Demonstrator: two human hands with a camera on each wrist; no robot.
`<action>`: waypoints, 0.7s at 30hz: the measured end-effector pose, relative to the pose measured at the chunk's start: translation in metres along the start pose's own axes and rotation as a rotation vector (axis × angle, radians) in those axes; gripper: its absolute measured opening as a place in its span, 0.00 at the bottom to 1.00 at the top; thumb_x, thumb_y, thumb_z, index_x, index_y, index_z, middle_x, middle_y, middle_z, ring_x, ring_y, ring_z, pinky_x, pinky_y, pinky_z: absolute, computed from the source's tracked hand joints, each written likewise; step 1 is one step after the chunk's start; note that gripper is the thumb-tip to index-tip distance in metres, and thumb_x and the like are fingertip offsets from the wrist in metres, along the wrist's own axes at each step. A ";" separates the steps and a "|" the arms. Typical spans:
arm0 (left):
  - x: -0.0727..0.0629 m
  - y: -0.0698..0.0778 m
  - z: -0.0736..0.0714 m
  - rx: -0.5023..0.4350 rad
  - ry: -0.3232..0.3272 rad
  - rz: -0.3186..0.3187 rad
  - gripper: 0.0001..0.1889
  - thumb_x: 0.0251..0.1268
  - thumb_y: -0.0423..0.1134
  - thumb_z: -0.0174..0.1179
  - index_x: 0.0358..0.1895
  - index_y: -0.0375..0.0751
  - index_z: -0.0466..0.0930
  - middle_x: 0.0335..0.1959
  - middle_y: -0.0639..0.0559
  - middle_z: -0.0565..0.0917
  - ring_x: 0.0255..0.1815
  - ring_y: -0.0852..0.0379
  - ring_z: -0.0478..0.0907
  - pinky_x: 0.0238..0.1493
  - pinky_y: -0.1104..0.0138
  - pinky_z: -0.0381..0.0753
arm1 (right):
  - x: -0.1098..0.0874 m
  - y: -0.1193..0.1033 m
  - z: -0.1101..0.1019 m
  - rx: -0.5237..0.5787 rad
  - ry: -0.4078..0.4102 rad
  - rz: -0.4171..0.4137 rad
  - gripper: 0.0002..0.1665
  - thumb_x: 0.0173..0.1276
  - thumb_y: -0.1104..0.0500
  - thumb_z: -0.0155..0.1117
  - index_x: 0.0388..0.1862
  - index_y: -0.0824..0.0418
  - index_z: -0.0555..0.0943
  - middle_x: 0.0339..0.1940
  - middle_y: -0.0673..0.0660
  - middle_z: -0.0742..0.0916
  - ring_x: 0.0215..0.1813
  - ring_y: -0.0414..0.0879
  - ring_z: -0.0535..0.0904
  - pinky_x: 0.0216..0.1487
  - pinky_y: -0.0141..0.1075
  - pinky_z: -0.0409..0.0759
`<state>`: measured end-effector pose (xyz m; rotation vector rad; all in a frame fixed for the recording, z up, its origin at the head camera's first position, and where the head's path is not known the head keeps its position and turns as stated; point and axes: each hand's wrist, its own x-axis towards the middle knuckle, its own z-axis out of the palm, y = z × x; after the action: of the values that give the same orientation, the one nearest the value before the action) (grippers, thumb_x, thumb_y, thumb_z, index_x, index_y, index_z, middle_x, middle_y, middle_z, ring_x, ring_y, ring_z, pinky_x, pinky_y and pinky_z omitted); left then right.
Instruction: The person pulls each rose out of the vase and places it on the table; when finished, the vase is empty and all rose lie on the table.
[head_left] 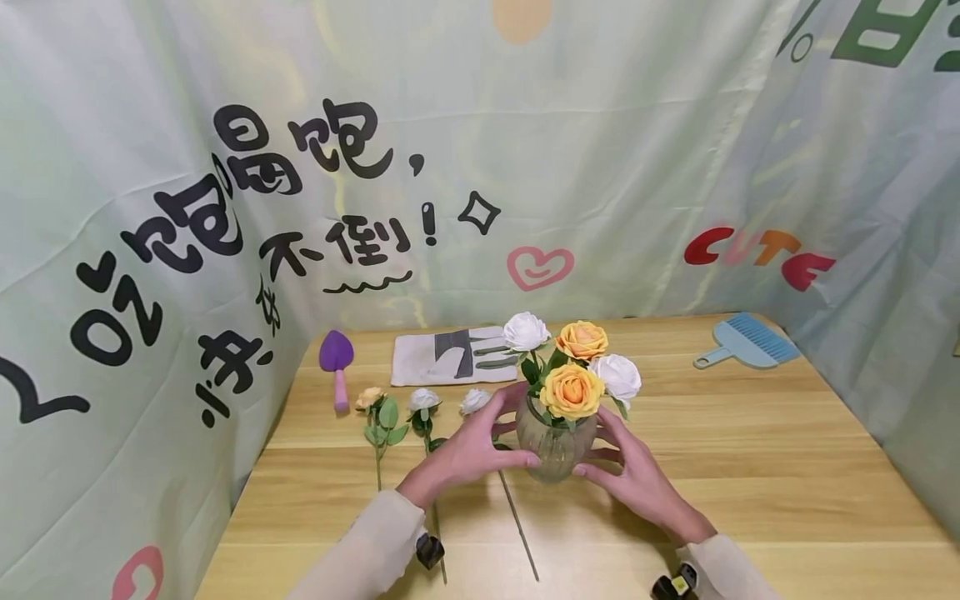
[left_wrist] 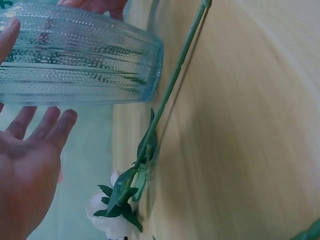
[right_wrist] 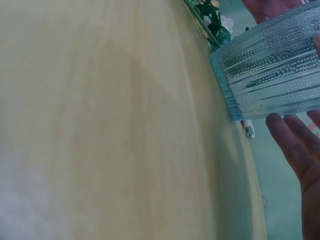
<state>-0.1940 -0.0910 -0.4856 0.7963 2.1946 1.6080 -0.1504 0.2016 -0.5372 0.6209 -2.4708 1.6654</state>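
A ribbed clear glass vase [head_left: 553,454] holds white roses [head_left: 617,377] and orange-yellow roses [head_left: 572,392]. My left hand [head_left: 472,450] holds its left side, thumb at the front. On the opposite side, my right hand [head_left: 637,471] holds it with thumb and fingers spread around the glass. Each wrist view shows several fingertips beside the ribbed wall of the vase [left_wrist: 80,55] [right_wrist: 275,65]; contact at the lower fingers is unclear. Left of the vase, a long-stemmed white rose [head_left: 474,402] lies partly under my left hand. Whether the base touches the table cannot be told.
More loose stems lie to the left: a white rose [head_left: 424,400] and a peach rose [head_left: 371,398]. Behind are a purple trowel [head_left: 336,358] with pink handle and folded gloves [head_left: 420,358]. A blue brush-and-dustpan-like tool [head_left: 746,340] lies far right on the wooden table [head_left: 765,467].
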 end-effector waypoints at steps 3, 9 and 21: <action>-0.002 -0.001 0.001 -0.022 0.006 -0.011 0.54 0.67 0.51 0.79 0.88 0.62 0.51 0.88 0.53 0.61 0.86 0.49 0.65 0.82 0.57 0.74 | 0.000 -0.001 0.000 -0.005 -0.004 0.004 0.56 0.70 0.61 0.80 0.90 0.51 0.59 0.77 0.69 0.78 0.67 0.26 0.77 0.62 0.38 0.91; -0.007 -0.001 0.003 -0.045 0.031 -0.027 0.54 0.65 0.49 0.81 0.88 0.63 0.53 0.87 0.55 0.63 0.85 0.49 0.66 0.81 0.60 0.74 | -0.001 0.000 0.002 -0.011 -0.013 0.005 0.56 0.69 0.60 0.81 0.89 0.54 0.60 0.76 0.69 0.79 0.67 0.27 0.79 0.62 0.37 0.90; -0.011 -0.002 0.002 -0.075 0.030 -0.042 0.54 0.64 0.46 0.81 0.88 0.66 0.54 0.85 0.54 0.67 0.84 0.48 0.68 0.82 0.57 0.75 | 0.004 -0.015 -0.007 -0.087 0.042 -0.151 0.60 0.65 0.70 0.80 0.90 0.60 0.58 0.75 0.73 0.79 0.67 0.30 0.80 0.68 0.28 0.84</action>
<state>-0.1847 -0.0962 -0.4890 0.7050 2.1431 1.6807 -0.1490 0.2015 -0.5200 0.7341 -2.3868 1.4932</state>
